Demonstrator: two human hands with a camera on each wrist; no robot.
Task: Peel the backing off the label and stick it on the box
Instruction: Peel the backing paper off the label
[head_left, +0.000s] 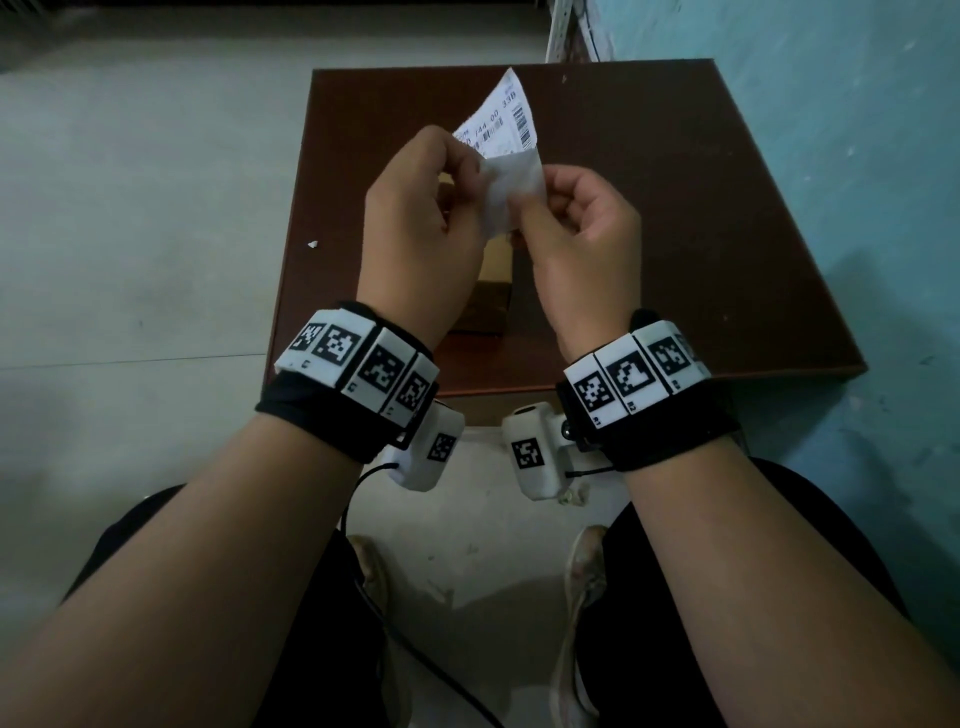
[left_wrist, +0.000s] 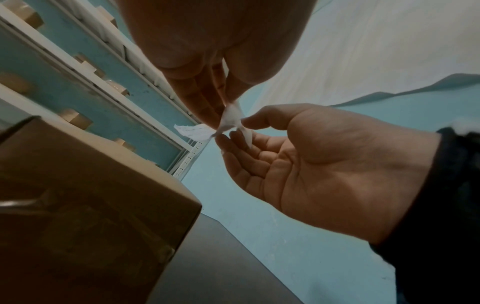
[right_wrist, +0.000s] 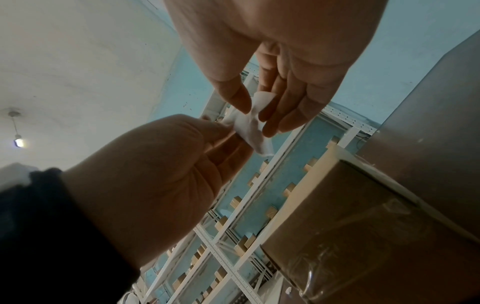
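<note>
The left hand (head_left: 415, 218) pinches the printed shipping label (head_left: 498, 119), which fans up and away from its fingertips. Between both grips a white backing strip (head_left: 511, 189) curls off. The right hand (head_left: 582, 228) pinches that strip. Beneath both wrists sits the taped cardboard box (head_left: 491, 291) on a brown table (head_left: 675, 218)

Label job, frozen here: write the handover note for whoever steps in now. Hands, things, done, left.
Left hand: pinches the printed label at its near edge.
Right hand: pinches the blank backing, folded down toward the person.
Both are held in the air above the box, which sits on the brown table.
Done: peel started at the near end.
Left: pull the backing fully off, then press the label onto the box.
</note>
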